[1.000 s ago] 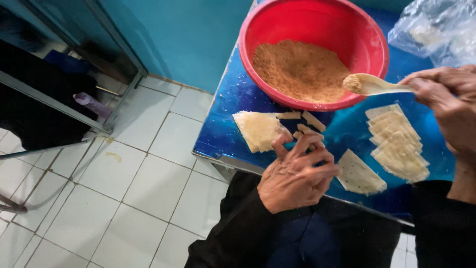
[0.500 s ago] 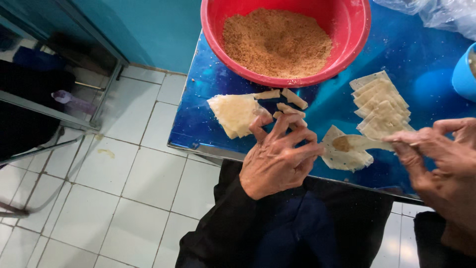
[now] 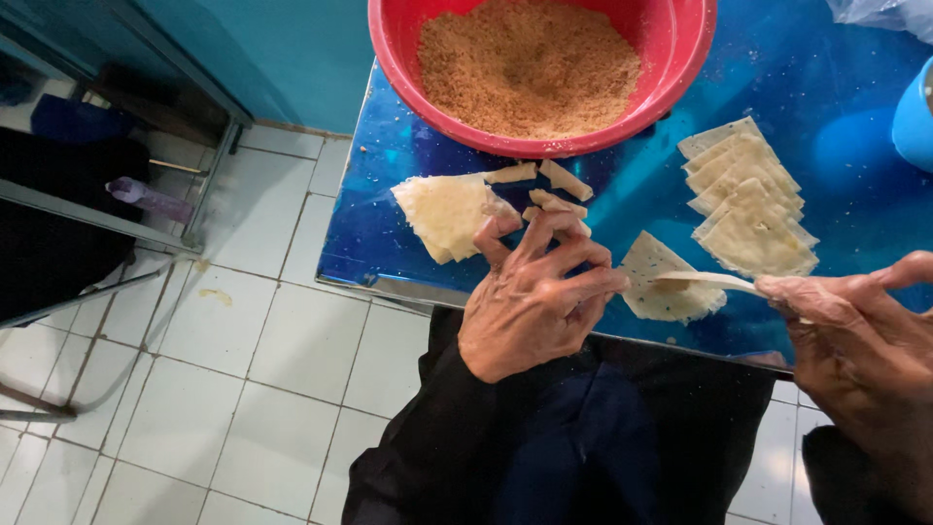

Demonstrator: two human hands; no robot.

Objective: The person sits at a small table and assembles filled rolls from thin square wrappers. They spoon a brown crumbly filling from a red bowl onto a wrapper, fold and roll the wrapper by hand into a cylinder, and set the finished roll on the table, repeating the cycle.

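Note:
My left hand [image 3: 533, 303] rests at the near edge of a shiny blue table [image 3: 389, 243], fingers curled, pressing on a pale dough wrapper whose contents I cannot see. My right hand [image 3: 855, 335] grips a pale spoon [image 3: 705, 281] whose bowl lies over a flat dough square [image 3: 661, 282] next to the left fingers. A red bowl [image 3: 680, 58] of brown crumbly filling [image 3: 530, 63] stands at the far side. A folded wrapper pile [image 3: 447, 214] lies left of my left hand; several small rolled pieces [image 3: 564, 180] lie beside it.
A stack of flat dough squares [image 3: 748, 209] lies right of centre. A blue container [image 3: 915, 117] sits at the right edge, a clear plastic bag [image 3: 884, 15] behind it. White floor tiles [image 3: 253, 369] and a metal frame [image 3: 117, 224] lie to the left.
My right hand carried the spoon from the red bowl down to the dough square by my left hand. The view shifted, bringing the table nearer.

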